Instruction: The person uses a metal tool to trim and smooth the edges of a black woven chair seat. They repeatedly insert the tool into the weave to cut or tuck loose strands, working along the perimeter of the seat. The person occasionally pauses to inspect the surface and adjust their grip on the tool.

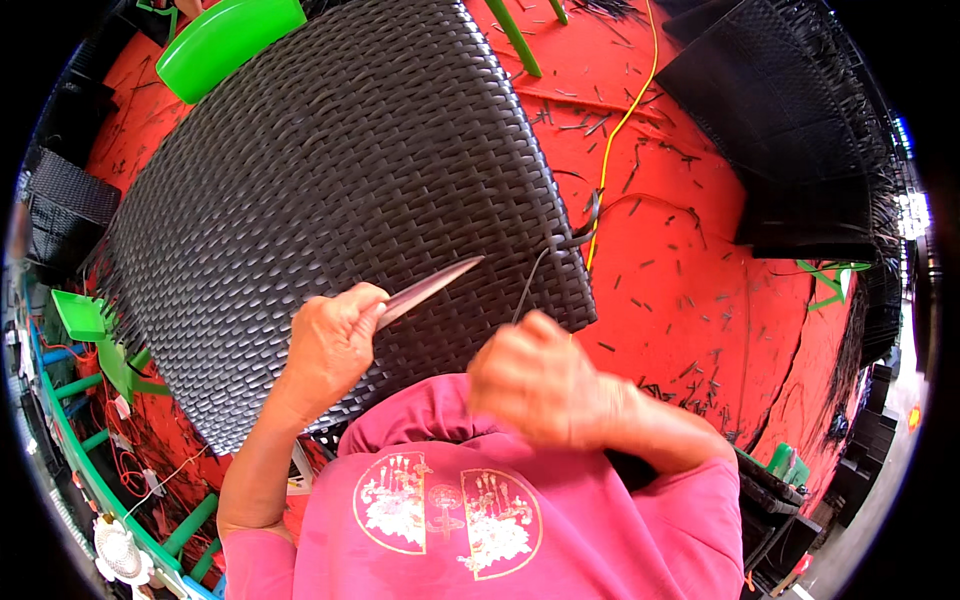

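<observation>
A large black woven panel of plastic rattan lies across in front of me, its near edge at my lap. My left hand is closed around a knife; its long pointed metal blade slants up to the right above the weave, and the handle is hidden in the fist. Motion blurs my right hand, whose fingers are curled over the panel's near right part. A thin dark strip runs from the panel's right edge down to this hand. Loose strip ends curl out beside that edge.
Red floor covering is strewn with black strip scraps. A yellow cord runs along the right side. Green plastic chairs stand at the far left and left. More black woven sheets stand at the right, with a green rail at lower left.
</observation>
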The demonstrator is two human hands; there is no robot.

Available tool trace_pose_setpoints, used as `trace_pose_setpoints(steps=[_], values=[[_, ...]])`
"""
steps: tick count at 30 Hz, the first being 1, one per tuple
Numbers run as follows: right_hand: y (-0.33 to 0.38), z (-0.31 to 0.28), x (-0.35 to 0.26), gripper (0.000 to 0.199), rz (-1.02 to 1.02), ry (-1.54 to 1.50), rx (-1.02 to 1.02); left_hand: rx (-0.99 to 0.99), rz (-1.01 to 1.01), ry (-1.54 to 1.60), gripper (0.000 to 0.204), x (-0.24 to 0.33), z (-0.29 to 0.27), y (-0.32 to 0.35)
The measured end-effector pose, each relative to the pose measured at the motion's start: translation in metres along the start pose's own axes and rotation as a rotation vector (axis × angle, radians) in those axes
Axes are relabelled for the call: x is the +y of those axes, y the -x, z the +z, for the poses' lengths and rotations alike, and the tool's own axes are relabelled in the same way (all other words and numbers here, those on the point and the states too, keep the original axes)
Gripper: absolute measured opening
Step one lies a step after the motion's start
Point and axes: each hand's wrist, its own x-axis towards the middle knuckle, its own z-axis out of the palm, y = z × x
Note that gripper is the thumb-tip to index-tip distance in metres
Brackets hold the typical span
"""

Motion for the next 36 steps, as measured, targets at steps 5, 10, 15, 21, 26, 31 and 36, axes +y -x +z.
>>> trace_pose_setpoints(steps=[5,10,15,21,26,31,36], values=[[0.032,-0.003,-0.006,0.016,0.427,-0.288,-0.017,0.008,0.118,-0.210,0.005,0.021,0.011,-0.003],[0.059,-0.009,-0.009,0.008,0.739,-0.026,-0.055,-0.041,0.140,-0.355,0.006,0.029,0.019,-0.014],[0.066,-0.028,-0.002,0.008,0.885,-0.068,0.014,-0.072,0.116,-0.434,0.007,0.030,0.018,-0.015],[0.069,-0.003,0.006,0.011,0.841,-0.105,-0.012,-0.066,0.135,-0.549,0.005,0.040,0.022,-0.017],[0.074,0.011,0.008,0.012,0.824,-0.199,0.002,-0.058,0.144,-0.715,0.017,0.051,0.030,-0.015],[0.073,0.019,0.007,0.012,0.798,-0.242,0.004,-0.015,0.170,-0.833,0.033,0.059,0.044,-0.008],[0.073,0.024,0.007,0.011,0.781,-0.307,0.037,0.087,0.096,-0.679,0.024,0.042,0.061,-0.009]])
